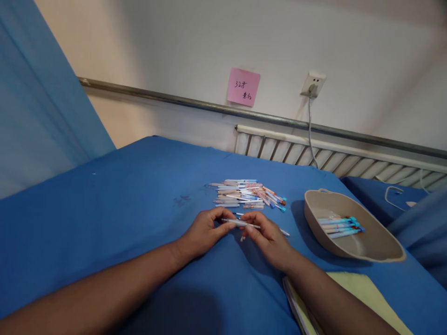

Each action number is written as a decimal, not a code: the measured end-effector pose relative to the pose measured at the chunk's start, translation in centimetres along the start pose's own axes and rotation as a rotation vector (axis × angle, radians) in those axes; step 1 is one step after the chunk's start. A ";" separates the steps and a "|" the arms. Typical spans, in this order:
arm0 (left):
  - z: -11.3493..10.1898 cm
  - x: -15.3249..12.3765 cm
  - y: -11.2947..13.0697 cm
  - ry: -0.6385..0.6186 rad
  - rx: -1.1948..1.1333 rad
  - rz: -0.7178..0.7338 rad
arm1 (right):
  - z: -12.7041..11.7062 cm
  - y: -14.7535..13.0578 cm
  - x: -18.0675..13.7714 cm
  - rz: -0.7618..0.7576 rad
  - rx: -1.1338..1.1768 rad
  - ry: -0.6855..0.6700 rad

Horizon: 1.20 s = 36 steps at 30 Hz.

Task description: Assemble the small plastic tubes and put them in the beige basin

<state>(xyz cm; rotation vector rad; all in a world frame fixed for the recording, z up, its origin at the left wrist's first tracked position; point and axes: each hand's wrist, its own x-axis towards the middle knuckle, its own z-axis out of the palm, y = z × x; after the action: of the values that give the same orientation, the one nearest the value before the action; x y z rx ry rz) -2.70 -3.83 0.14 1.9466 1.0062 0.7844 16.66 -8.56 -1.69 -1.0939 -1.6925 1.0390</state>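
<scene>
My left hand [206, 229] pinches the left end of a pale pen [238, 223] between thumb and fingers. Closed around the same pen's thin right end are the fingers of my right hand [268, 239]. A small white piece [242, 238] shows just below my right fingertips; whether I hold it I cannot tell. Beyond my hands lies a loose pile of pens [237, 193], in white, pink, blue and orange tones. Another pen's clear tip [284, 232] pokes out past my right hand, on the blue cloth.
To the right stands a beige basin [377, 239] with several blue-ended pens [340, 227] in it. A yellow notebook or pad [366, 295] lies under my right forearm. Blue cloth [139, 195] covers the table. Behind are a radiator [279, 146], a plugged socket [313, 84] and a pink note [243, 87].
</scene>
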 end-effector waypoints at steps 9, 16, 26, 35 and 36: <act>-0.5 0.0 -0.4 0.137 0.003 0.026 | -0.3 0.8 0.3 0.027 -0.019 0.045; -0.8 0.1 -0.7 0.157 0.013 0.019 | -1.4 1.4 0.4 0.006 -0.114 0.057; -1.3 0.6 -1.1 0.205 -0.015 -0.013 | -3.2 2.8 0.6 0.091 -0.075 0.099; -1.4 1.0 -1.4 0.223 -0.051 -0.049 | -3.8 3.4 0.9 0.093 -0.094 0.129; -1.4 1.0 -1.5 0.222 -0.055 -0.053 | -3.8 3.4 0.9 0.098 -0.094 0.132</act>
<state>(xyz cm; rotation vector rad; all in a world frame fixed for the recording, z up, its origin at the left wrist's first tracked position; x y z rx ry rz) -3.87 -1.91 -0.24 1.8074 1.1494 1.0036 20.84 -6.04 -3.57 -1.2888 -1.6087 0.9339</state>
